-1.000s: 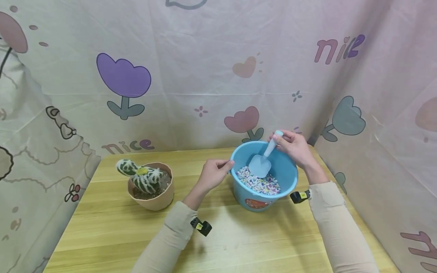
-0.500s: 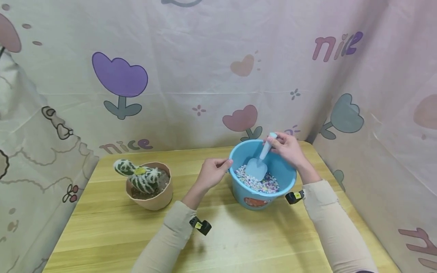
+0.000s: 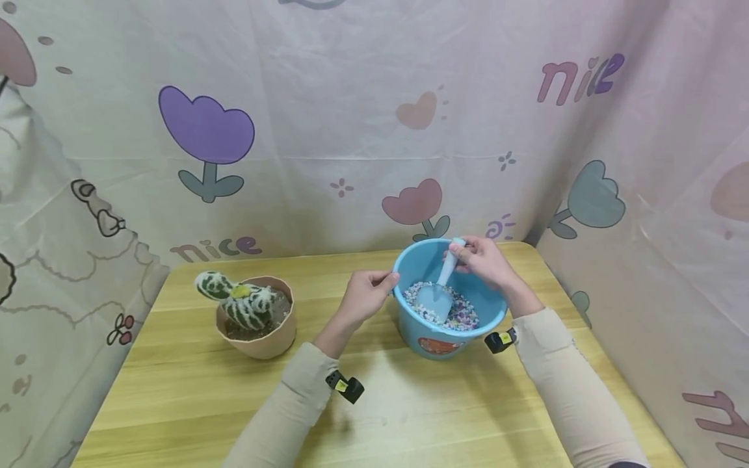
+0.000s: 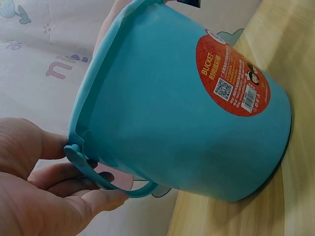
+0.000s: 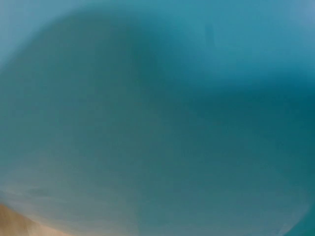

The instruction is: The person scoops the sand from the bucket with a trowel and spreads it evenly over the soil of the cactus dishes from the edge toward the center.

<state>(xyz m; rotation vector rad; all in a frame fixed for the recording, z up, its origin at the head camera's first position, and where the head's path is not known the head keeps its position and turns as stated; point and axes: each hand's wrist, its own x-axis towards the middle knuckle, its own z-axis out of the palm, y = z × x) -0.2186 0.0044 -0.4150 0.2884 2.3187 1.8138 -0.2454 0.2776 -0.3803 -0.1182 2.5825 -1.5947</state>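
Observation:
A light-blue bucket (image 3: 413,331) stands on the table, with small multicoloured pebbles (image 3: 466,318) covering its bottom. My left hand (image 3: 364,298) grips the bucket's left rim. In the left wrist view, its fingers curl at the bucket's handle (image 4: 90,170), beside the hinge. My right hand (image 3: 487,263) reaches over the far right rim and grips a pale-blue scoop (image 3: 448,268) by its handle. The scoop slants down into the pebbles, its blade partly among them. Blurred blue bucket wall (image 5: 162,137) fills most of the right wrist view, where the hand is hidden.
On the left of the wooden table (image 3: 193,403) stands a peach-coloured pot (image 3: 266,343) of soil holding a striped green-and-white cactus (image 3: 248,312). A printed cloth (image 3: 328,117) hangs behind the table and along both sides. A red label (image 4: 234,76) marks the bucket's wall.
My right hand has lowered the scoop and moved it slightly left, pushing its blade into the pebbles. The left hand keeps its grip on the rim.

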